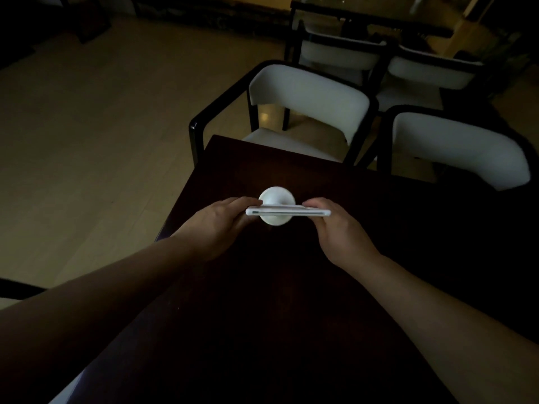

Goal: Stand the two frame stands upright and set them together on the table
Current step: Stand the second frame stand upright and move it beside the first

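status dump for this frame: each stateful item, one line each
white frame stand: upright on its round base, seen from above, gripped at both ends; a second stand cannot be made out
left hand: closed on the stand's left end
right hand: closed on the stand's right end
dark table: bare apart from the stand
nearest white chair: pushed up to the table's far edge, unoccupied

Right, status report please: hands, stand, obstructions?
Left hand and right hand grip opposite ends of white slotted frame stand, upright on round base. Second stand not visible. Dark wooden table shows nothing nearby.
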Tool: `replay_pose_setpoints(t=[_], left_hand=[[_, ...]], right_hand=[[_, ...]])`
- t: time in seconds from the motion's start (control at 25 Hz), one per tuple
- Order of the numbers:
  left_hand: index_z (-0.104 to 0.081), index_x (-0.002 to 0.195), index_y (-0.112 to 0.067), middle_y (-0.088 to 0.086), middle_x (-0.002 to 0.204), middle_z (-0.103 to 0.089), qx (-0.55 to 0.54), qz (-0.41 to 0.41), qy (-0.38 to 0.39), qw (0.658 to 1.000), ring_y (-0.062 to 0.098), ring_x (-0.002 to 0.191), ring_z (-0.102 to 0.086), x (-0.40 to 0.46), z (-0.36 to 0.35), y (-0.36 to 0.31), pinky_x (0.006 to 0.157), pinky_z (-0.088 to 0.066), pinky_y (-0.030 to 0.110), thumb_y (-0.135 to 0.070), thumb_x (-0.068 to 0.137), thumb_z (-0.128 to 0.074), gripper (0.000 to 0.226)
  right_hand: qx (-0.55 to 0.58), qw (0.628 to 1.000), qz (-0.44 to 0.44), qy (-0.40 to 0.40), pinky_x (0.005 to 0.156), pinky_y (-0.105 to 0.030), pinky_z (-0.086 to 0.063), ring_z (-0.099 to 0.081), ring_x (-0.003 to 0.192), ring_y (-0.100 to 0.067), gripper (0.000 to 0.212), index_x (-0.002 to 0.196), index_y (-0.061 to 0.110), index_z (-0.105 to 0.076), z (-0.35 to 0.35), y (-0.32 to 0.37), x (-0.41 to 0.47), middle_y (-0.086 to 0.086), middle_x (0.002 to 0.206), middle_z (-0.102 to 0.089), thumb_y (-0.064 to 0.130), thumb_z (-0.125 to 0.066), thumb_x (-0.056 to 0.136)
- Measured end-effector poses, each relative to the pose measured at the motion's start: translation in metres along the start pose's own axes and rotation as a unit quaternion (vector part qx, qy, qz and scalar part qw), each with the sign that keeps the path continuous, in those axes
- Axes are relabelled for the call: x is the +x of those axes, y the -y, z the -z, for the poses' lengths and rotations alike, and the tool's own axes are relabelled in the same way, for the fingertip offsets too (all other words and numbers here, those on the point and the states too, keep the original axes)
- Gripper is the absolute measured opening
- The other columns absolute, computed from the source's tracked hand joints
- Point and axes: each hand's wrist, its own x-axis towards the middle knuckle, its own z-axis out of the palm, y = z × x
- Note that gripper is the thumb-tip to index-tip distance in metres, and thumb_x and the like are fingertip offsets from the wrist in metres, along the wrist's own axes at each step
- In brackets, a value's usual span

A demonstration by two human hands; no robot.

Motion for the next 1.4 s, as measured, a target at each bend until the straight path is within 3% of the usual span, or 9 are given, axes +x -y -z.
replay_pose_setpoints(t=[0.12,0.28,0.48,0.6,0.72,0.84,0.92,1.12,1.4], left_hand=[[-0.049,0.126,-0.049,-0.016,0.115,-0.065,-0.023,0.022,0.002,0.999,0.003,0.098,-0.062,-0.005,0.005,-0.008,0.085,-0.054,0.04,-0.074,0.094,-0.025,0.048],[-0.053,0.112,-0.045,-0.008,0.087,-0.069,-0.028,0.064,0.018,0.997,0.007,0.072,-0.064,-0.013,0.004,-0.015,0.073,-0.055,0.048,-0.07,0.095,-0.026,0.041],[-0.057,0.113,-0.037,-0.004,0.095,-0.071,-0.061,0.085,0.027,0.994,0.012,0.081,-0.066,-0.021,0.001,-0.021,0.078,-0.054,0.05,-0.073,0.091,-0.026,0.053],[-0.053,0.105,-0.045,-0.014,0.093,-0.067,-0.081,0.102,0.015,0.991,0.001,0.084,-0.063,-0.028,-0.007,-0.021,0.072,-0.052,0.035,-0.076,0.089,-0.032,0.041],[-0.054,0.119,-0.039,-0.013,0.113,-0.061,-0.034,0.126,0.003,0.991,0.004,0.108,-0.055,-0.042,-0.021,-0.017,0.089,-0.05,0.036,-0.073,0.088,-0.038,0.049],[-0.052,0.131,-0.025,0.001,0.134,-0.053,0.041,0.15,-0.008,0.988,0.022,0.139,-0.034,-0.059,-0.039,-0.013,0.108,-0.04,0.047,-0.067,0.089,-0.046,0.06],[-0.048,0.137,-0.023,0.004,0.147,-0.046,0.07,0.158,0.001,0.985,0.025,0.15,-0.017,-0.068,-0.05,-0.014,0.116,-0.03,0.051,-0.063,0.091,-0.048,0.062],[-0.022,0.157,-0.028,0.0,0.167,-0.018,0.17,0.116,0.068,0.976,0.024,0.153,0.01,-0.08,-0.076,-0.014,0.121,-0.003,0.053,-0.066,0.093,-0.039,0.076],[0.006,0.157,-0.036,0.0,0.169,0.002,0.249,0.084,0.118,0.957,0.029,0.15,0.022,-0.072,-0.092,-0.012,0.119,0.007,0.059,-0.066,0.088,-0.012,0.078]], right_hand=[[-0.012,0.999,-0.04,0.026,0.084,-0.038,-0.051,-0.059,0.101,-0.016,0.023,0.12,0.021,-0.058,0.003,0.01,-0.007,0.001,0.111,-0.063,0.024,-0.042,0.104],[0.012,0.994,-0.092,0.056,0.087,-0.042,-0.052,-0.061,0.105,-0.019,0.031,0.134,0.023,-0.05,0.004,0.021,-0.022,0.0,0.118,-0.065,0.026,-0.042,0.104],[0.034,0.991,-0.118,0.054,0.086,-0.041,-0.052,-0.06,0.104,-0.016,0.027,0.129,0.026,-0.05,-0.001,0.026,-0.034,0.002,0.118,-0.064,0.03,-0.042,0.104],[0.063,0.989,-0.13,0.042,0.079,-0.033,-0.05,-0.059,0.103,-0.011,0.022,0.123,0.032,-0.049,-0.005,0.024,-0.04,0.009,0.114,-0.062,0.035,-0.044,0.102],[0.081,0.985,-0.147,0.029,0.077,-0.026,-0.045,-0.057,0.11,-0.007,0.03,0.129,0.033,-0.045,-0.016,0.022,-0.054,0.011,0.125,-0.057,0.042,-0.046,0.1],[0.044,0.984,-0.171,0.01,0.084,-0.027,-0.043,-0.051,0.122,-0.011,0.046,0.142,0.025,-0.039,-0.033,0.021,-0.072,0.005,0.142,-0.045,0.041,-0.047,0.099],[0.027,0.98,-0.197,-0.002,0.093,-0.03,-0.043,-0.045,0.13,-0.015,0.051,0.146,0.022,-0.036,-0.044,0.023,-0.083,0.002,0.148,-0.04,0.041,-0.047,0.1],[-0.02,0.983,-0.166,0.076,0.117,-0.038,-0.023,-0.012,0.149,-0.016,0.056,0.153,0.019,-0.027,-0.068,0.03,-0.101,0.0,0.162,-0.022,0.037,-0.042,0.102],[-0.153,0.969,-0.101,0.164,0.119,-0.053,-0.003,0.013,0.149,-0.024,0.059,0.155,0.032,-0.003,-0.094,0.032,-0.099,0.002,0.166,0.005,0.043,-0.028,0.103]])
